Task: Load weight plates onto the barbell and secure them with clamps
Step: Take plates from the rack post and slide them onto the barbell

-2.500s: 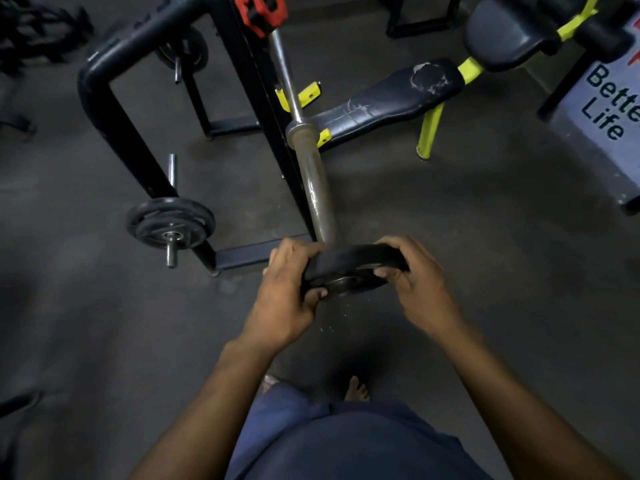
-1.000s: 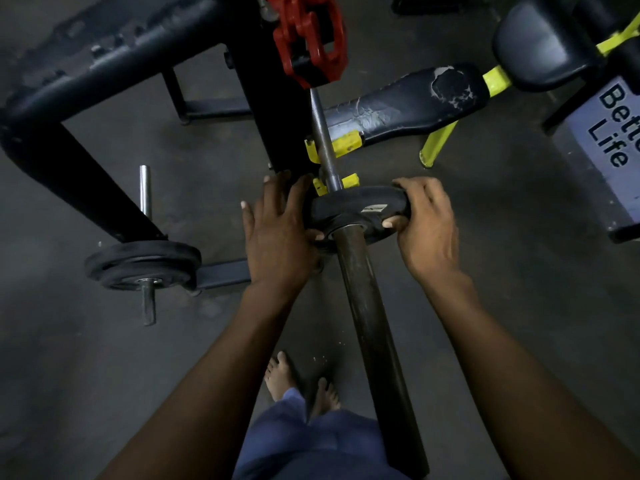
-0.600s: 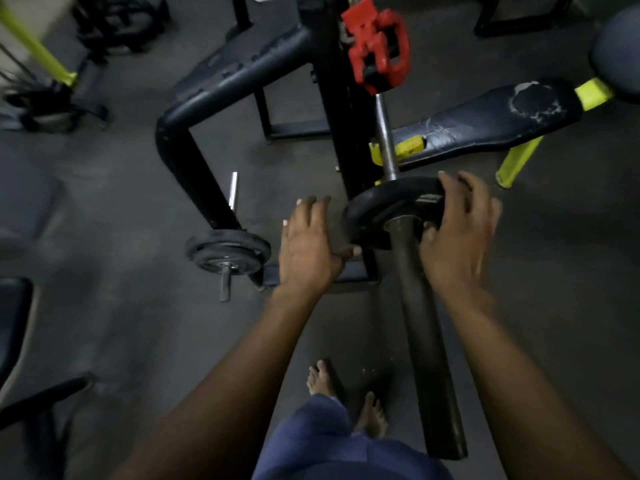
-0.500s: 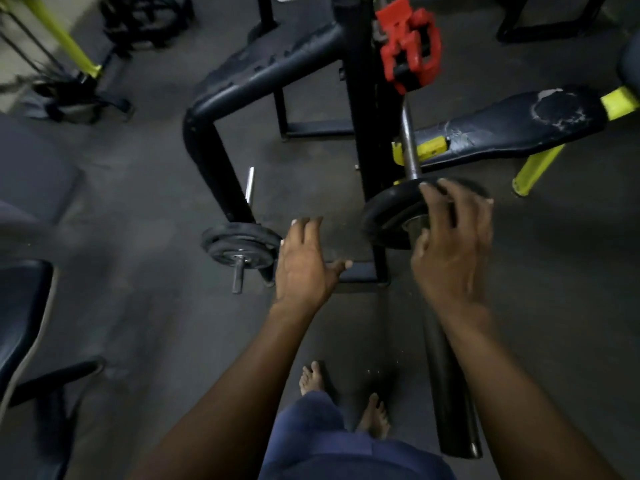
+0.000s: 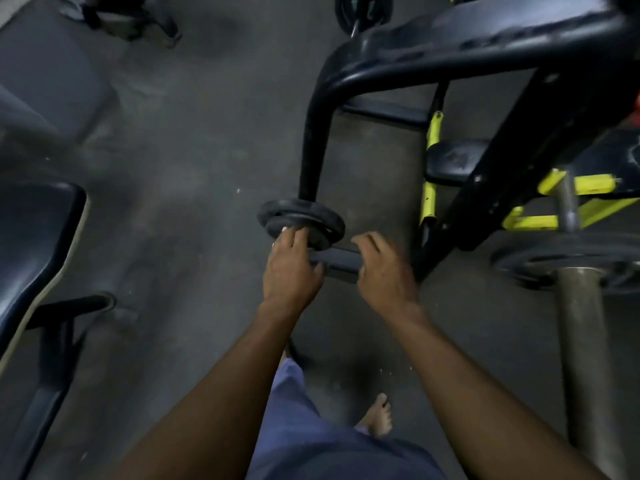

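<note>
Two small black weight plates (image 5: 304,216) sit on a storage peg low on the black rack (image 5: 313,133). My left hand (image 5: 289,265) reaches to them, fingertips touching the near plate's face. My right hand (image 5: 384,271) hovers just right of them over the rack's floor bar (image 5: 337,259), fingers loosely curled and empty. At the right, the barbell sleeve (image 5: 581,341) runs toward me with one black plate (image 5: 540,263) slid on at its inner end. A sliver of a red clamp (image 5: 636,109) shows at the right edge.
A black and yellow bench (image 5: 450,161) stands behind the rack upright. A dark padded seat on a metal frame (image 5: 31,244) is at the left. Another plate (image 5: 363,8) hangs at the top. Bare feet and blue trousers are below, on a grey floor.
Both hands have let go of the plate now on the barbell sleeve. My view and hands have swung left and down to the stored plates on the rack peg.
</note>
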